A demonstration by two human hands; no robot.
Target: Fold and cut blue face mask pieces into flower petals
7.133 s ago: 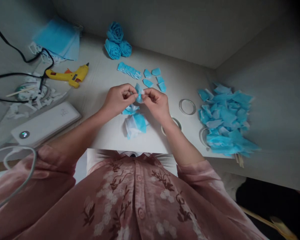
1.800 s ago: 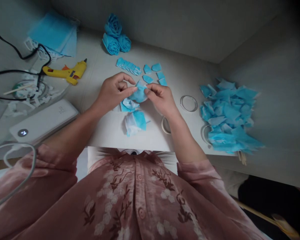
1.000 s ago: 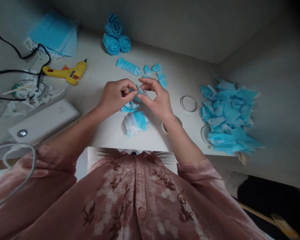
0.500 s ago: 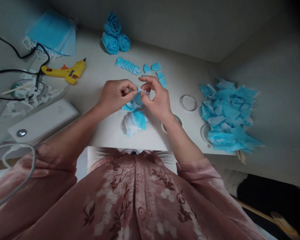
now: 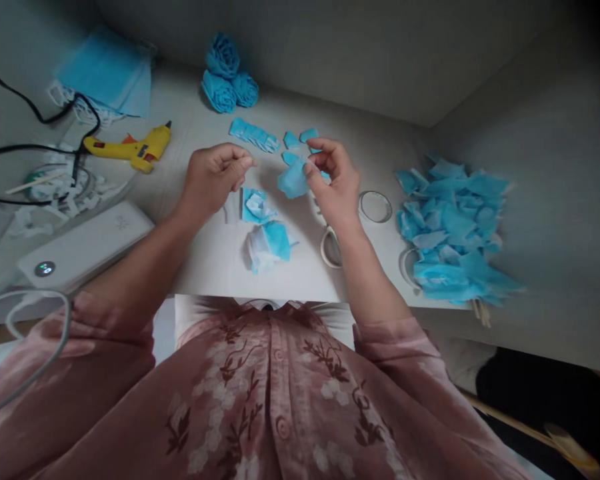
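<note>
My right hand [image 5: 336, 179] pinches a thin light-blue fabric petal [image 5: 294, 179] between thumb and fingers, off the table. To its left, my left hand [image 5: 220, 175] is closed, thumb against the fingers. Whether something small sits at its fingertips is hard to make out. Below the hands lies a blue square with a crumpled whitish scrap [image 5: 258, 205] on it. Nearer my body is a blue-and-white fabric bundle [image 5: 270, 247] with a thin stick end showing at its right. Just beyond the petal lie several small cut blue pieces [image 5: 292, 139], some partly hidden by my right hand.
Three blue fabric roses [image 5: 222, 91] and an overlapping row of blue pieces [image 5: 254, 135] lie at the back. Leftward are a yellow glue gun [image 5: 153, 148], blue masks [image 5: 103, 70], cables and a white power bank [image 5: 87, 243]. Rightward are tape rolls [image 5: 375, 207] and piled blue scraps [image 5: 455, 213].
My hands have moved apart from their shared pinch. The blue petal has gone rightward with my right hand, while my left hand has drawn back left, uncovering the blue square.
</note>
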